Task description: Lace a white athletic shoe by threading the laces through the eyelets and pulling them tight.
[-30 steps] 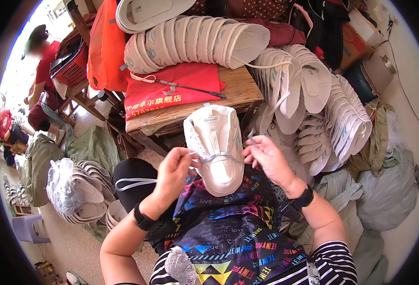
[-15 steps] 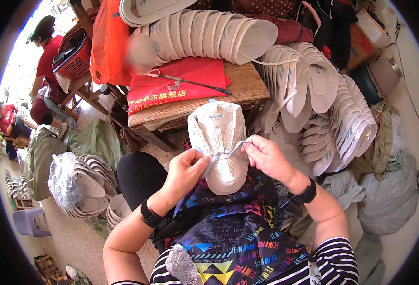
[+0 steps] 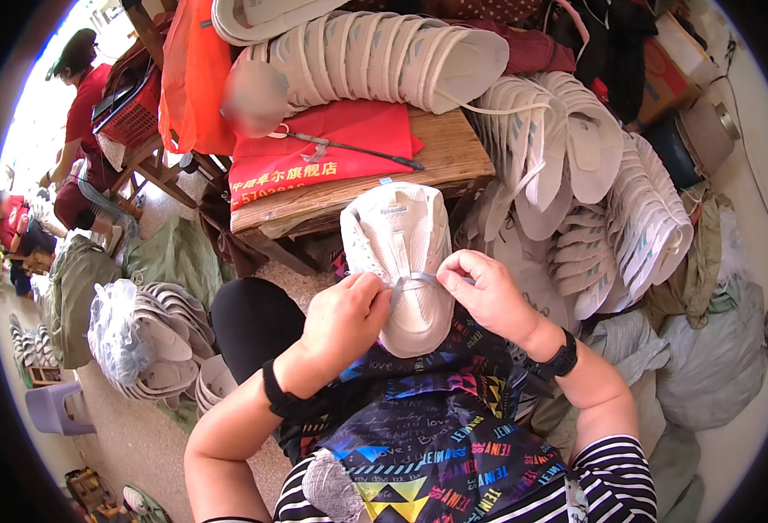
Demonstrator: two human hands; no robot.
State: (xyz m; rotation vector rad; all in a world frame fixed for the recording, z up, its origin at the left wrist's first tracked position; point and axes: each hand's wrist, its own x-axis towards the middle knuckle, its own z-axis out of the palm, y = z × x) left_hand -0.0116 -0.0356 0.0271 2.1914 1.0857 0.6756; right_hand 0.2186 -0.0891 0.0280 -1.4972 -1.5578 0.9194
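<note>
A white shoe upper point(image 3: 399, 231) rests on my lap, its toe pointing toward me. A light grey shoelace point(image 3: 415, 281) crosses the upper through the lowest eyelets, above the toe. At the upper's left edge my left hand point(image 3: 346, 315) is closed, pinching one side of the lace; its fingertips are partly hidden behind the back of the hand. My right hand point(image 3: 491, 296) is closed at the right edge, thumb and forefinger together on the lace's other side. A colourful printed dark apron point(image 3: 436, 427) covers my lap under the shoe upper.
Ahead, a wooden bench point(image 3: 453, 152) bears a red bag point(image 3: 340, 139), a thin dark-handled tool point(image 3: 358, 150) and a row of nested shoe uppers point(image 3: 358, 61). More uppers point(image 3: 649, 222) are piled at right. Bagged uppers point(image 3: 153, 336) stand at left. Another person point(image 3: 87, 131) sits far left.
My left hand has moved slightly up and turned its back toward me. My right hand has shifted a little left, and less lace shows between it and the shoe upper.
</note>
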